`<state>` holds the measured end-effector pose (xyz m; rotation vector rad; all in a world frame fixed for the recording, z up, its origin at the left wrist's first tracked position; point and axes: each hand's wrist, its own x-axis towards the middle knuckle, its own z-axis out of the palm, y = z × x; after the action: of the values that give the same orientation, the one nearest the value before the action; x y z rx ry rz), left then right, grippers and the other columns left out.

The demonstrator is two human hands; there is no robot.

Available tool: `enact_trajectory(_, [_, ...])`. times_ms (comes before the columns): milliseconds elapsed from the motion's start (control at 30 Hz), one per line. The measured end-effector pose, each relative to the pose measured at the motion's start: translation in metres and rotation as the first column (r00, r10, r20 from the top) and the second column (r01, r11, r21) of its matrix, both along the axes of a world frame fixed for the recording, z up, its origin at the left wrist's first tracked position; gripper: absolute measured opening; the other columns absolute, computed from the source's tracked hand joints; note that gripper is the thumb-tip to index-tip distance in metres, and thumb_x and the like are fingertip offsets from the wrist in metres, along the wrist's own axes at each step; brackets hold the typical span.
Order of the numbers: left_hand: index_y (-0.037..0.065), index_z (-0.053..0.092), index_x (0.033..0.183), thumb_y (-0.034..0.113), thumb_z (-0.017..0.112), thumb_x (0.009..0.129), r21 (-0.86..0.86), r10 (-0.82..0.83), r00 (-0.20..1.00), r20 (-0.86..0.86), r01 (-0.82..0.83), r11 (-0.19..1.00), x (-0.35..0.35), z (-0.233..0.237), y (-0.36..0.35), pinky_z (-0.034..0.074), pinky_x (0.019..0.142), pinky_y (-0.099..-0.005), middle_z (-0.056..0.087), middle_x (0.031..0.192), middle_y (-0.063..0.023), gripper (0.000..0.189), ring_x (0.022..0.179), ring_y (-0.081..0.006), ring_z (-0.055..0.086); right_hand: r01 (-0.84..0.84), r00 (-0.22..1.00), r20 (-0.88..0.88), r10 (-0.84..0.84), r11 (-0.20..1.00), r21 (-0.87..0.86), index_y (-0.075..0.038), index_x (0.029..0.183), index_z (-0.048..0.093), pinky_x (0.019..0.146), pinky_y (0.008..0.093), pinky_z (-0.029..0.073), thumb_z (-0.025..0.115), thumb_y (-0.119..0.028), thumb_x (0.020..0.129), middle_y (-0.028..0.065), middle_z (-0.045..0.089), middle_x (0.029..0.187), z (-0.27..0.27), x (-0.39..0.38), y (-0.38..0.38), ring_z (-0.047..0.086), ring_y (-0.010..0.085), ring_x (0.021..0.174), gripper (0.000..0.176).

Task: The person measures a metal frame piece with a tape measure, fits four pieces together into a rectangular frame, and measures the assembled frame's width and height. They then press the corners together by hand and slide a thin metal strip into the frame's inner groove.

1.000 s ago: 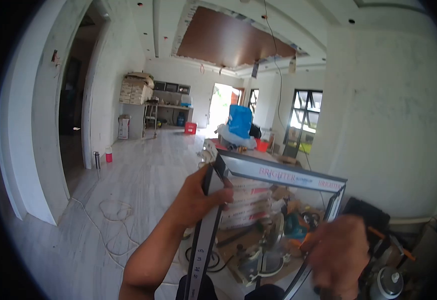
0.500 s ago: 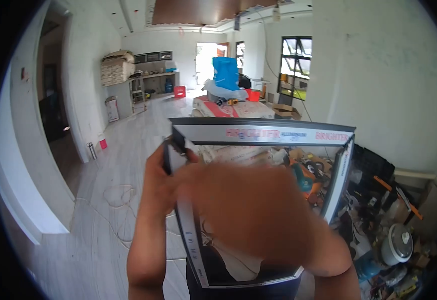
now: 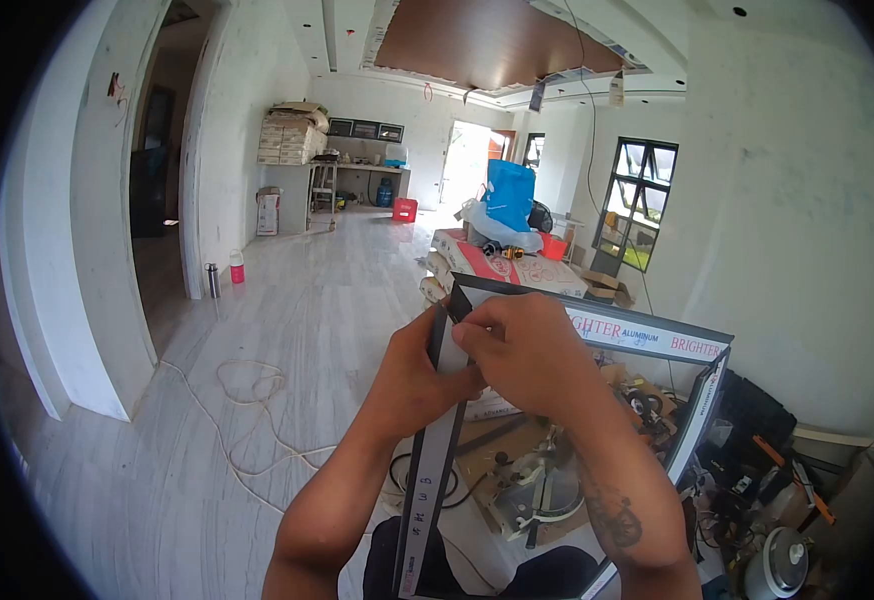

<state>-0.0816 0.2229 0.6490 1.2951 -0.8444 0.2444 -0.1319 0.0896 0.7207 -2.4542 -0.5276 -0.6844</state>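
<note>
An aluminum frame [image 3: 647, 336], dark-edged with white protective film printed "BRIGHTER ALUMINUM", is held up in front of me, tilted. My left hand [image 3: 420, 375] is closed around its left side bar, just below the upper left corner. At that same corner, the fingers of my right hand [image 3: 523, 350] are pinched together against the inside of the joint. Whatever sits between those fingertips is hidden. A dark gap shows at the corner. Handwritten marks run down the left bar, and the lower part of the frame rests near my legs.
A miter saw [image 3: 537, 495] is on the floor, seen through the frame. Tools and clutter surround a lidded pot [image 3: 779, 562] at the right. Stacked sacks [image 3: 497, 262] stand ahead, carrying a blue bag [image 3: 510, 195]. A loose cable [image 3: 247, 480] trails across the tiles at left.
My right hand, blurred across the frame's opening before, is now at the upper left corner. The frame sits lower and farther right in view, more tilted. My left hand keeps its hold.
</note>
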Motion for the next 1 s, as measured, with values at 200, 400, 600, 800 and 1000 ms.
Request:
enact_trajectory(200, [-0.003, 0.055, 0.111, 0.002, 0.072, 0.073, 0.063, 0.044, 0.998, -0.047, -0.041, 0.997, 0.001, 0.000, 0.004, 0.054, 0.062, -0.0274, 0.063, 0.087, -0.0071, 0.042, 0.070, -0.0128, 0.064, -0.001, 0.988, 0.150, -0.028, 0.981, 0.195, 0.003, 0.086, 0.064, 0.063, 0.0372, 0.052, 0.058, -0.015, 0.090, 0.0188, 0.066, 0.070, -0.008, 0.003, -0.002, 0.068, 0.0308, 0.065, 0.019])
enact_trajectory(400, [-0.003, 0.057, 0.108, -0.002, 0.073, 0.074, 0.015, 0.040, 0.996, -0.077, -0.039, 0.999, 0.000, -0.001, 0.006, 0.054, 0.061, -0.0264, 0.061, 0.088, -0.0055, 0.038, 0.070, -0.0123, 0.063, 0.042, 0.999, -0.026, -0.039, 0.990, 0.138, 0.000, 0.099, 0.064, 0.069, 0.0401, 0.050, 0.063, -0.013, 0.087, 0.0190, 0.067, 0.083, -0.006, -0.021, -0.027, 0.066, 0.0336, 0.076, 0.017])
enact_trajectory(600, [-0.004, 0.054, 0.116, 0.002, 0.072, 0.075, 0.046, 0.013, 0.997, -0.071, -0.009, 0.999, 0.003, -0.001, 0.003, 0.055, 0.062, -0.0285, 0.061, 0.092, -0.0064, 0.045, 0.074, -0.0139, 0.064, 0.091, 0.927, 0.367, 0.076, 0.903, -0.419, -0.008, 0.128, 0.054, 0.093, 0.0463, 0.043, 0.068, -0.017, 0.081, 0.0197, 0.058, 0.120, 0.025, 0.008, -0.027, 0.055, 0.0393, 0.112, 0.050])
enact_trajectory(800, [-0.003, 0.048, 0.127, 0.000, 0.072, 0.076, 0.048, -0.032, 0.991, -0.127, 0.039, 0.998, -0.007, 0.000, 0.009, 0.054, 0.065, -0.0279, 0.062, 0.095, -0.0085, 0.057, 0.075, -0.0135, 0.063, 0.019, 0.990, 0.127, 0.057, 0.851, -0.525, -0.010, 0.131, 0.051, 0.085, 0.0479, 0.048, 0.068, -0.026, 0.083, 0.0238, 0.059, 0.118, 0.037, 0.010, -0.029, 0.061, 0.0395, 0.103, 0.054])
enact_trajectory(1000, [-0.001, 0.045, 0.131, -0.003, 0.074, 0.075, 0.030, -0.088, 0.984, -0.154, 0.093, 0.995, -0.005, 0.004, 0.009, 0.054, 0.066, -0.0283, 0.063, 0.100, -0.0092, 0.063, 0.073, -0.0151, 0.064, 0.126, 0.956, 0.291, 0.044, 0.834, -0.538, -0.008, 0.132, 0.051, 0.078, 0.0470, 0.050, 0.069, -0.028, 0.083, 0.0234, 0.061, 0.112, 0.037, 0.007, -0.029, 0.065, 0.0397, 0.092, 0.056])
